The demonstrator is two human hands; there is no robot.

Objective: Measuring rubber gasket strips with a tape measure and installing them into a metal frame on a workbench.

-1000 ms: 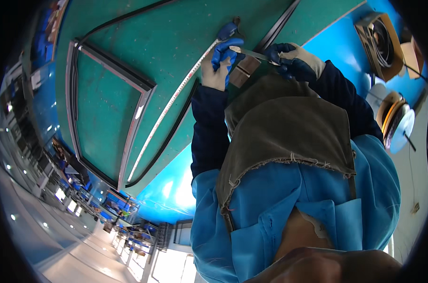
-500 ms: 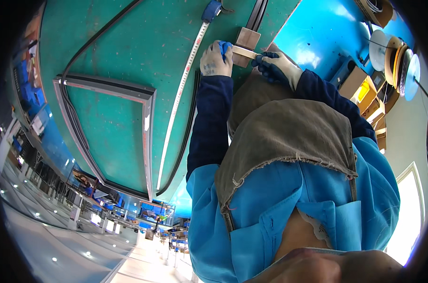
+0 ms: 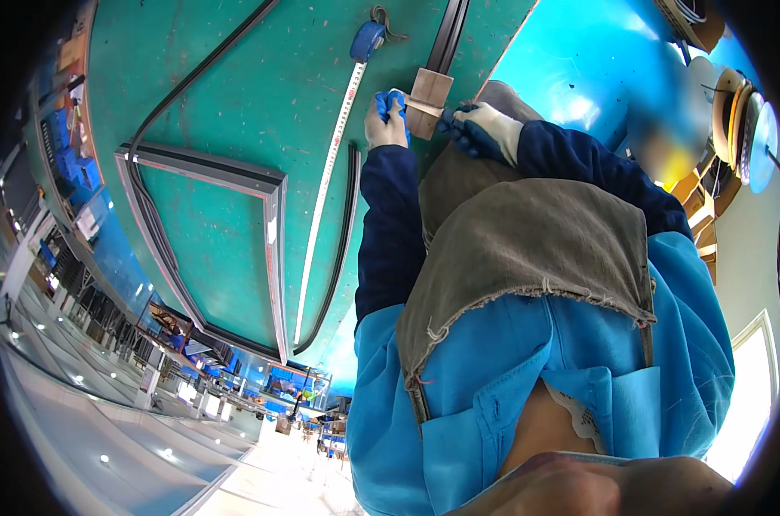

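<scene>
A grey-brown rectangular block (image 3: 431, 89) sits at the near end of dark, ribbed strips (image 3: 449, 39) on a green table. Across the block runs a narrow pale strip (image 3: 424, 108); its exact kind is unclear. My left hand (image 3: 387, 120), in a white glove with blue fingers, is closed on the strip's left end beside the block. On the other side my right hand (image 3: 486, 132), in a matching glove, pinches the strip's right end. Left of my left hand lies a blue tape measure (image 3: 368, 41), its white blade (image 3: 328, 176) pulled out along the table.
A grey rectangular frame (image 3: 274, 249) lies on the green table (image 3: 209, 232) at the left, with a long black strip (image 3: 171, 90) running over its corner. Another black strip (image 3: 349, 215) curves beside the blade. Spools (image 3: 743, 125) stand at the far right near cardboard boxes (image 3: 700, 202).
My right hand has moved slightly left, closer to the block. The block now looks more fully exposed between my hands. The whole view has shifted a little.
</scene>
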